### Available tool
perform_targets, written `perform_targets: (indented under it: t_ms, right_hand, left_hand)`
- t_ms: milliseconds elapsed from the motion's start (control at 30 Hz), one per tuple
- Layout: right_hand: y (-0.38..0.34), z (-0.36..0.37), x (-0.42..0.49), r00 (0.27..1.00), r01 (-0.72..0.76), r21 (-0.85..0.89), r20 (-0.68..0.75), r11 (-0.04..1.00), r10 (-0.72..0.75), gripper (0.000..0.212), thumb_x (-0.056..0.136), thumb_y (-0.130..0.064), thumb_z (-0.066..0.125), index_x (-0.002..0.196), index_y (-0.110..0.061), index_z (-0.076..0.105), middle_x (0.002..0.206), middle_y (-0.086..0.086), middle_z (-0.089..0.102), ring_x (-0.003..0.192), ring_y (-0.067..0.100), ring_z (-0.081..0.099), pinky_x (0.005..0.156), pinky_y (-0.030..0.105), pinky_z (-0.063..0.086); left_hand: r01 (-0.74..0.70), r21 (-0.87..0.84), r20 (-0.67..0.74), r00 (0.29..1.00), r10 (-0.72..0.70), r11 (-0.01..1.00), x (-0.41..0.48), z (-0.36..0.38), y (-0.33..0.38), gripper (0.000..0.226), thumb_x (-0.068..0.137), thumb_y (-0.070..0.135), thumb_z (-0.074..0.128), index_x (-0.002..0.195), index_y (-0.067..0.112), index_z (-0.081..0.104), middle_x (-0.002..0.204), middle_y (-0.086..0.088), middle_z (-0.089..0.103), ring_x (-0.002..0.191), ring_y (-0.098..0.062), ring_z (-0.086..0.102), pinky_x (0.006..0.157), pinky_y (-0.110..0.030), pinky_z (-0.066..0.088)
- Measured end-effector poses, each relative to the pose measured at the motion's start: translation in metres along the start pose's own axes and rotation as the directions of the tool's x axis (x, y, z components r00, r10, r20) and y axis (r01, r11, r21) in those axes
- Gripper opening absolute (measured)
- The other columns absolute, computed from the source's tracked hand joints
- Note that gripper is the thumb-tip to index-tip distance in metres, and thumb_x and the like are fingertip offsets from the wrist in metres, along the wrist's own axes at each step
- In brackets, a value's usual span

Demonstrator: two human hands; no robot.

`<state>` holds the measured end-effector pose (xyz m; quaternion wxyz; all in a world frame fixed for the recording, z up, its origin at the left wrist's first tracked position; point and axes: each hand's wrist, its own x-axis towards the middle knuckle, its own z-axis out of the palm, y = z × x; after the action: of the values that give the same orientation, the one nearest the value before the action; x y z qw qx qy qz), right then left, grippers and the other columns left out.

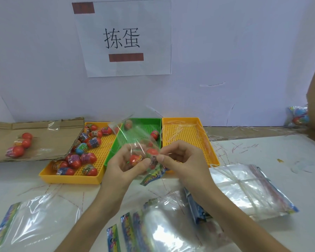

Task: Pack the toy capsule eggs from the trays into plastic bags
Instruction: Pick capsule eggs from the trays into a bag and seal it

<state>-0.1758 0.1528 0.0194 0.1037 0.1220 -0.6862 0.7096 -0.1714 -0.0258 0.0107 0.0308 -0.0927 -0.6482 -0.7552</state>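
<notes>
- Left hand (119,167): fingers curled round the lower part of a clear plastic bag (135,137), cupping it from the left. I log this as a firm hold.
- Right hand (183,160): thumb and forefinger pinch the same bag's right edge; the other fingers are loosely curled.
- The bag is held up over the near end of the green tray (151,122). Its printed header strip (152,176) hangs below the hands.
- Capsule eggs (135,159) with red halves sit inside the bag, between the two hands. I count at least two; the film blurs the rest.
- Green tray: one loose egg (155,134) lies by its right wall. A red shape toward its far end shows through the film; I cannot tell whether it is in the tray or the bag.
- Left yellow tray (69,179), against the green tray's left side, holds a heap of eggs (84,153).
- Right yellow tray (205,142), against the green tray's right side, holds thin clear strips.
- Cardboard sheet (44,142) at the worktop's far left overlaps the left yellow tray's rim; three eggs (19,144) lie on it.
- Near edge of the worktop (262,153): empty bags (38,220) lie flat, some of them under the forearms. A tied bundle of bags (247,190) lies just right of the right forearm.
- Far right edge: a filled bag (298,115), partly hidden by brown cardboard.
- Paper sign (124,39) on the back wall.
</notes>
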Motion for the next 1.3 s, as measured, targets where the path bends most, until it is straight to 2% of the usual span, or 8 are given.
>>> perform_targets:
  t_ms: [300, 467, 633, 900, 1000, 1100, 1200, 1300]
  right_hand:
    - [-0.003, 0.003, -0.003, 0.996, 0.088, -0.074, 0.028, 0.993, -0.086, 0.016, 0.087, -0.005, 0.078, 0.083, -0.011, 0.063, 0.077, 0.008, 0.07, 0.074, 0.032, 0.07, 0.071, 0.048, 0.059]
    - [0.002, 0.005, -0.002, 0.986, -0.016, -0.214, 0.158, 0.977, 0.051, 0.02, 0.084, -0.015, 0.08, 0.093, -0.025, 0.064, 0.088, 0.0, 0.068, 0.076, 0.027, 0.065, 0.076, 0.054, 0.055]
    - [0.0, 0.008, -0.005, 0.992, -0.02, -0.201, 0.12, 0.979, 0.045, 0.03, 0.073, -0.049, 0.077, 0.094, -0.032, 0.063, 0.095, -0.01, 0.069, 0.089, 0.012, 0.068, 0.078, 0.039, 0.06]
    - [-0.001, 0.003, -0.003, 0.998, -0.003, -0.141, 0.057, 0.99, 0.011, 0.01, 0.087, -0.019, 0.078, 0.087, -0.022, 0.068, 0.084, -0.005, 0.069, 0.081, 0.023, 0.066, 0.067, 0.028, 0.054]
    - [-0.004, 0.001, 0.0, 0.996, -0.061, -0.038, 0.064, 0.997, 0.063, 0.009, 0.087, -0.019, 0.078, 0.09, -0.018, 0.069, 0.086, -0.001, 0.07, 0.083, 0.028, 0.067, 0.074, 0.039, 0.057]
    - [-0.008, 0.0, 0.001, 0.996, -0.07, 0.012, 0.064, 0.997, 0.069, 0.013, 0.084, -0.023, 0.077, 0.09, -0.015, 0.07, 0.085, 0.001, 0.07, 0.076, 0.021, 0.068, 0.067, 0.03, 0.055]
    - [-0.007, 0.0, 0.0, 1.0, -0.026, -0.037, -0.009, 0.999, 0.026, 0.021, 0.084, -0.018, 0.082, 0.073, -0.017, 0.064, 0.07, 0.009, 0.065, 0.069, 0.036, 0.064, 0.059, 0.028, 0.052]
    - [-0.006, 0.0, 0.0, 0.999, -0.03, -0.03, -0.021, 0.999, 0.029, 0.024, 0.083, -0.018, 0.083, 0.072, -0.017, 0.062, 0.073, 0.021, 0.064, 0.073, 0.046, 0.065, 0.059, 0.033, 0.053]
  left_hand:
    - [0.129, -0.251, 0.089, 0.99, -0.109, 0.959, 0.003, 0.0, 0.0, 0.062, 0.07, 0.023, 0.083, 0.124, 0.002, 0.062, 0.116, -0.024, 0.072, 0.101, -0.032, 0.072, 0.082, -0.027, 0.059]
    - [0.097, -0.329, 0.01, 0.995, -0.099, 0.939, 0.005, -0.005, -0.007, 0.048, 0.068, 0.002, 0.077, 0.115, 0.01, 0.072, 0.104, -0.018, 0.075, 0.096, -0.026, 0.073, 0.078, -0.027, 0.06]
    - [0.054, -0.14, 0.028, 0.998, -0.051, 0.989, 0.002, -0.001, -0.007, 0.044, 0.068, 0.014, 0.085, 0.111, 0.019, 0.073, 0.105, -0.017, 0.076, 0.096, -0.032, 0.074, 0.076, -0.029, 0.06]
    - [-0.043, 0.102, 0.114, 0.993, 0.031, 0.994, -0.006, 0.008, -0.009, 0.03, 0.082, 0.04, 0.077, 0.109, 0.03, 0.072, 0.103, -0.005, 0.075, 0.091, -0.025, 0.075, 0.07, -0.029, 0.06]
    - [-0.036, 0.057, 0.066, 0.997, 0.032, 0.998, -0.003, 0.006, -0.01, 0.023, 0.09, 0.034, 0.065, 0.109, 0.027, 0.076, 0.106, -0.006, 0.076, 0.096, -0.027, 0.074, 0.073, -0.031, 0.061]
    - [-0.035, 0.028, 0.026, 0.999, 0.034, 0.999, 0.0, 0.004, -0.012, 0.03, 0.094, 0.029, 0.056, 0.116, 0.02, 0.075, 0.112, -0.008, 0.076, 0.105, -0.028, 0.071, 0.081, -0.037, 0.061]
    - [-0.019, 0.038, 0.008, 1.0, 0.018, 0.999, 0.001, 0.003, -0.012, 0.03, 0.105, 0.023, 0.049, 0.125, 0.021, 0.071, 0.115, -0.008, 0.076, 0.106, -0.03, 0.071, 0.086, -0.049, 0.055]
    - [-0.034, 0.1, -0.008, 0.999, 0.035, 0.994, 0.0, 0.005, -0.014, 0.035, 0.108, 0.019, 0.041, 0.128, 0.025, 0.069, 0.11, -0.005, 0.077, 0.099, -0.025, 0.073, 0.08, -0.039, 0.058]
